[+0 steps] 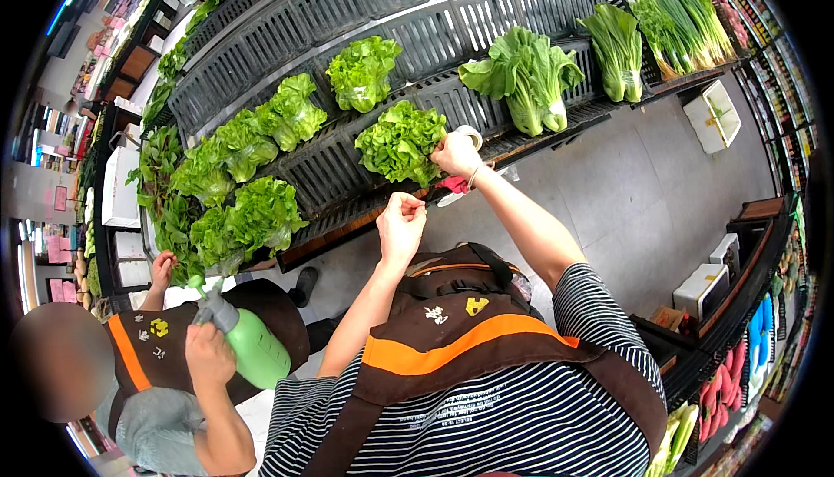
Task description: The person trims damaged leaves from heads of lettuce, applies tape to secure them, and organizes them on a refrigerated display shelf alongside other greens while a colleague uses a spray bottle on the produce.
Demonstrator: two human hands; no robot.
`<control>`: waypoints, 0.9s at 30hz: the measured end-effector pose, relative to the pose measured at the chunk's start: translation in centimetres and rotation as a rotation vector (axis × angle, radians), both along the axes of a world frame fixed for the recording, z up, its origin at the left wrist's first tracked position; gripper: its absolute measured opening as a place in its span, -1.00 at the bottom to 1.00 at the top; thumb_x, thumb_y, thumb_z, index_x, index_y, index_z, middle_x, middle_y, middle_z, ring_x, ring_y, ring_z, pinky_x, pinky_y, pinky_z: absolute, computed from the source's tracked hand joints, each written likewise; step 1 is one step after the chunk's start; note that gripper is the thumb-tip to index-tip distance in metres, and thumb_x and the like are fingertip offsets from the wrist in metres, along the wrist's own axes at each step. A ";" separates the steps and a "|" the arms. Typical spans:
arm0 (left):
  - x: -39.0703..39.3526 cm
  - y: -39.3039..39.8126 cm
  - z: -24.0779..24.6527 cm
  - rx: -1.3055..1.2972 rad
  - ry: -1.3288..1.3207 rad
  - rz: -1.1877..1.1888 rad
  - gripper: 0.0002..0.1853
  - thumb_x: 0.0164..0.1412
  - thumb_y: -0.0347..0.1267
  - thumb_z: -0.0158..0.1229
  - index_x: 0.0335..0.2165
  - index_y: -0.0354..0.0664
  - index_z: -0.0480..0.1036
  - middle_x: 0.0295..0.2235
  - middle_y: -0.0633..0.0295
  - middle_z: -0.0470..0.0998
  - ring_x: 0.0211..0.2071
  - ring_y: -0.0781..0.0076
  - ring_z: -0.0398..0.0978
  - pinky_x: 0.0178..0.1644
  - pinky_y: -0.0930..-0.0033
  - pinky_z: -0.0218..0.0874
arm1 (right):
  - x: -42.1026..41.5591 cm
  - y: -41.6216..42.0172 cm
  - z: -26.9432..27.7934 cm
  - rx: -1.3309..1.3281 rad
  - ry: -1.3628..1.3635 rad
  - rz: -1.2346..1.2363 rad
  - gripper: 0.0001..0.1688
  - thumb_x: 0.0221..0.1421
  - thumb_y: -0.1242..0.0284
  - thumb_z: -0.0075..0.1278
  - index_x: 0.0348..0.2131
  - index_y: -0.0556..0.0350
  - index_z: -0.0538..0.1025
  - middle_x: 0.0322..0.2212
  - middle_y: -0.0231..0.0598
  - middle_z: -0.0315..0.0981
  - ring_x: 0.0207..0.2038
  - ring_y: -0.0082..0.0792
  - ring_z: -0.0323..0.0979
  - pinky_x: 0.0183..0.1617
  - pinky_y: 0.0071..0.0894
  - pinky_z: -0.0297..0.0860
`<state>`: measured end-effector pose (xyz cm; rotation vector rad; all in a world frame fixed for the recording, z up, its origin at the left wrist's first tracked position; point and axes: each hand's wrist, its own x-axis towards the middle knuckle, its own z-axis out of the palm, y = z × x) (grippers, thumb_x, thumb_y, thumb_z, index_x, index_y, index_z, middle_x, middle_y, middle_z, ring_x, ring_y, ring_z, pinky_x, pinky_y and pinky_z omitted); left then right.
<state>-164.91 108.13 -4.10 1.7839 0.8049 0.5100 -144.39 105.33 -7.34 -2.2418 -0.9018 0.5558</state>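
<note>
My right hand [458, 154] is at the right edge of a head of green leaf lettuce [402, 141] on the black slatted crate shelf [326, 174]. A roll of tape [469, 135] shows just behind its fingers, and whether they grip the roll or a leaf cannot be told. Below the lettuce, in front of the shelf edge, my left hand [402, 219] is raised with thumb and fingertips pinched together; nothing is plainly visible between them. Something red [453, 184] hangs under my right wrist. Another lettuce head [363, 74] sits on the tier behind.
A co-worker at the left holds a green spray bottle [257, 346] near more lettuce heads [264, 213]. Leafy greens [528, 79], bok choy-like bundles [616, 50] and green onions [697, 14] stand at the right. White foam boxes [713, 116] lie beyond, beside grey floor tiles.
</note>
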 end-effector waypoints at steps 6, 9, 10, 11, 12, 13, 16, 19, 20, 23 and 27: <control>-0.3 1.0 -1.5 -0.295 -0.107 0.036 -0.84 0.09 -0.60 0.15 -0.34 -0.26 0.34 -0.37 0.21 0.54 -0.39 0.58 0.48 -0.27 0.54 0.36 | 1.6 -1.5 5.5 0.116 1.044 0.060 -0.93 0.15 0.50 0.03 -0.34 0.12 0.52 -0.49 -0.48 0.43 -0.46 -0.66 0.41 -0.35 -0.74 0.40; -0.2 1.3 -1.1 -0.562 -0.257 0.112 -0.83 0.13 -0.58 0.14 -0.29 -0.22 0.33 -0.31 0.19 0.52 -0.35 0.52 0.49 -0.23 0.52 0.38 | 0.0 -4.3 6.4 0.249 1.001 0.158 -0.92 0.13 0.47 0.05 -0.37 0.10 0.52 -0.50 -0.51 0.44 -0.46 -0.68 0.38 -0.32 -0.70 0.39; -0.2 1.3 -0.9 -0.668 -0.301 0.148 -0.84 0.16 -0.56 0.13 -0.28 -0.20 0.33 -0.29 0.19 0.51 -0.33 0.49 0.50 -0.21 0.51 0.39 | -1.4 -5.1 7.3 0.250 0.938 0.144 -0.92 0.13 0.47 0.06 -0.38 0.11 0.51 -0.49 -0.51 0.43 -0.45 -0.69 0.37 -0.31 -0.67 0.38; -0.3 1.0 -0.6 -0.754 -0.319 0.161 -0.84 0.15 -0.55 0.14 -0.29 -0.21 0.33 -0.29 0.18 0.51 -0.33 0.49 0.50 -0.20 0.50 0.39 | -3.1 -6.2 8.0 0.252 0.877 0.125 -0.92 0.13 0.46 0.06 -0.39 0.11 0.51 -0.48 -0.52 0.43 -0.45 -0.69 0.36 -0.30 -0.65 0.37; -0.1 0.7 -0.2 -0.840 -0.336 0.166 -0.84 0.15 -0.55 0.15 -0.29 -0.22 0.32 -0.29 0.18 0.51 -0.32 0.49 0.50 -0.19 0.49 0.38 | -4.6 -6.9 6.1 0.378 0.799 0.121 -0.89 0.13 0.45 0.07 -0.39 0.12 0.50 -0.47 -0.51 0.45 -0.45 -0.69 0.35 -0.28 -0.61 0.36; 0.0 0.4 0.0 -0.924 -0.354 0.177 -0.83 0.15 -0.54 0.15 -0.29 -0.23 0.32 -0.30 0.17 0.51 -0.31 0.48 0.50 -0.18 0.49 0.38 | -6.2 -7.4 5.6 0.452 0.758 0.101 -0.88 0.12 0.46 0.08 -0.38 0.16 0.50 -0.47 -0.48 0.46 -0.43 -0.70 0.36 -0.30 -0.61 0.37; 0.1 -0.7 -0.1 -1.081 -0.341 0.166 -0.84 0.20 -0.59 0.03 -0.23 -0.27 0.29 -0.23 0.12 0.47 -0.22 0.40 0.47 -0.08 0.40 0.37 | -10.4 -8.4 3.8 0.553 0.486 -0.038 -0.88 0.04 0.51 0.12 -0.39 0.22 0.52 -0.48 -0.35 0.41 -0.46 -0.57 0.41 -0.35 -0.57 0.38; 0.1 -1.7 -0.8 -1.170 -0.334 0.172 -0.83 0.21 -0.60 -0.01 -0.19 -0.32 0.30 -0.22 0.11 0.42 -0.20 0.35 0.45 -0.01 0.35 0.36 | -12.0 -9.4 3.8 0.623 0.228 -0.084 -0.91 -0.01 0.61 0.12 -0.40 0.20 0.51 -0.41 -0.25 0.36 -0.44 -0.47 0.43 -0.38 -0.54 0.39; 0.0 -2.0 -1.0 -1.196 -0.320 0.162 -0.83 0.21 -0.61 -0.02 -0.19 -0.31 0.30 -0.22 0.11 0.43 -0.19 0.36 0.45 0.00 0.36 0.35 | -12.4 -9.8 3.8 0.630 0.195 -0.118 -0.91 -0.01 0.62 0.11 -0.41 0.21 0.51 -0.41 -0.25 0.36 -0.44 -0.47 0.43 -0.38 -0.53 0.40; 0.1 -3.2 -0.4 -1.237 -0.309 0.117 -0.82 0.22 -0.61 -0.03 -0.18 -0.31 0.30 -0.22 0.14 0.42 -0.17 0.36 0.44 0.02 0.38 0.33 | -12.8 -10.8 4.0 0.631 0.057 -0.188 -0.92 0.00 0.65 0.09 -0.41 0.21 0.50 -0.37 -0.26 0.39 -0.42 -0.50 0.44 -0.36 -0.54 0.41; 0.1 -4.2 -0.3 -1.332 -0.286 0.060 -0.75 0.22 -0.61 -0.07 -0.10 -0.34 0.29 -0.16 0.13 0.41 -0.10 0.37 0.42 0.05 0.36 0.32 | -12.6 -12.1 3.7 0.610 0.104 -0.267 -0.85 0.01 0.66 0.08 -0.33 0.19 0.51 -0.38 -0.27 0.43 -0.43 -0.52 0.45 -0.35 -0.57 0.42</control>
